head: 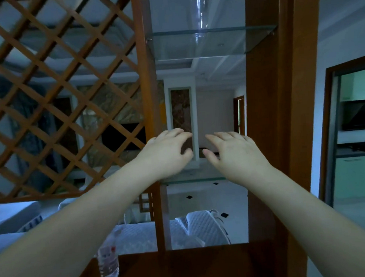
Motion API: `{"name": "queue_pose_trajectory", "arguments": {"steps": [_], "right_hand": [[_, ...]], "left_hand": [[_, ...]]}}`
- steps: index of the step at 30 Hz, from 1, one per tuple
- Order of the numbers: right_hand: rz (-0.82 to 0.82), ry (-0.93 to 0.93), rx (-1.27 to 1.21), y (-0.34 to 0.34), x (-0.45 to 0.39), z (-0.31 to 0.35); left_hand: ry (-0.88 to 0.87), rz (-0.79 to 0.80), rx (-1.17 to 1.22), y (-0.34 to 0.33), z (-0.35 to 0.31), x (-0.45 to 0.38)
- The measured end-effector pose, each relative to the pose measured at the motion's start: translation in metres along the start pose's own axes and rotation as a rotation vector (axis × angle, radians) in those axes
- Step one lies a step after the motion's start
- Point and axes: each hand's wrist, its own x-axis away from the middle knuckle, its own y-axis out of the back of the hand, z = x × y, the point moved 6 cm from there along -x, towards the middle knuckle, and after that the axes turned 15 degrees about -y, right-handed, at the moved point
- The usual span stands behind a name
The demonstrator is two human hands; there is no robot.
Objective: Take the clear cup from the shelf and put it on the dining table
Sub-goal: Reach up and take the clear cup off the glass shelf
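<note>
A clear glass cup (199, 13) stands on the upper glass shelf (236, 36) of a wooden divider, high at the top centre. Both my arms are raised in front of the open shelf bay. My left hand (167, 152) and my right hand (232, 152) hover side by side over the lower glass shelf (196, 178), well below the cup. Each hand has its fingers spread and curved, and holds nothing. The dining table is not in view.
A wooden lattice panel (58, 97) fills the left. A thick wooden post (280, 114) bounds the bay on the right. A clear plastic bottle (108, 264) stands on the wooden counter (192, 266) below. A doorway (353, 132) opens at far right.
</note>
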Motion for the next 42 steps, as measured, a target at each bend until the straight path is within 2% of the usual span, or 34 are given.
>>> {"name": "queue_pose_trajectory", "arguments": {"steps": [5,11,16,30,36,42], "right_hand": [[-0.112,0.005,-0.025,0.017,-0.035,0.021],[-0.167,0.026,-0.025,0.030,-0.074,0.024],[-0.187,0.063,-0.155,0.056,-0.108,0.018],[-0.345,0.183,-0.445,0.137,-0.171,0.013],[-0.374,0.128,-0.454,0.151,-0.204,0.010],[-0.347,-0.001,-0.539,0.162,-0.254,0.007]], "left_hand": [[-0.082,-0.129,-0.012,0.024,0.027,-0.019],[-0.117,-0.226,0.040,0.039,0.040,-0.049],[-0.159,-0.289,-0.075,0.050,0.030,-0.065],[-0.113,-0.497,0.004,0.140,0.023,-0.118],[-0.031,-0.739,0.018,0.169,0.043,-0.131],[-0.102,-0.688,0.191,0.183,0.057,-0.162]]}}
